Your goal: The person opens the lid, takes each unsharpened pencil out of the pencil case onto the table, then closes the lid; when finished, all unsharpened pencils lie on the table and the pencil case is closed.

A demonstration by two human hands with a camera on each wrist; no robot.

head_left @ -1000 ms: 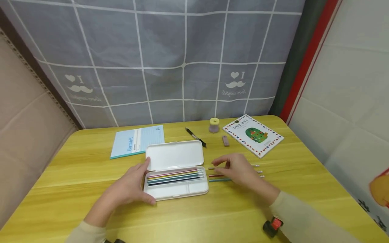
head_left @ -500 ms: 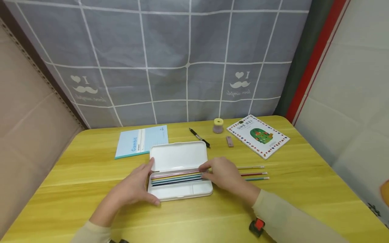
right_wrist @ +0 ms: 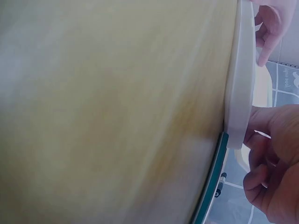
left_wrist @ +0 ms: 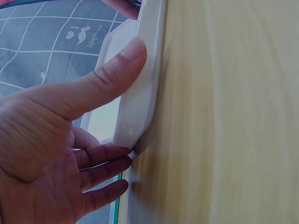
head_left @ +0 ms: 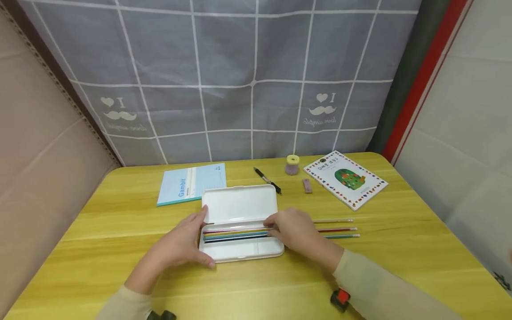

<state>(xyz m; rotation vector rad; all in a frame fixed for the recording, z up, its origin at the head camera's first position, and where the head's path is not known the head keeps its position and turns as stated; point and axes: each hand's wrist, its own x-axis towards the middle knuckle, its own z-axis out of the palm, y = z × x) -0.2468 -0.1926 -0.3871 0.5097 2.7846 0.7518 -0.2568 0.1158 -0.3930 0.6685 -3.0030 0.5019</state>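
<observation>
White pencil case [head_left: 240,209] lying left-right, lid open, steadied by spread left hand [head_left: 182,244], right hand [head_left: 294,229] grip unclear at its right end, three pencils [head_left: 340,229] beside.

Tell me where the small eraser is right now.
In the head view, the small eraser lies at the table's far right, between the black pen and the picture book, just in front of the sharpener.
</observation>
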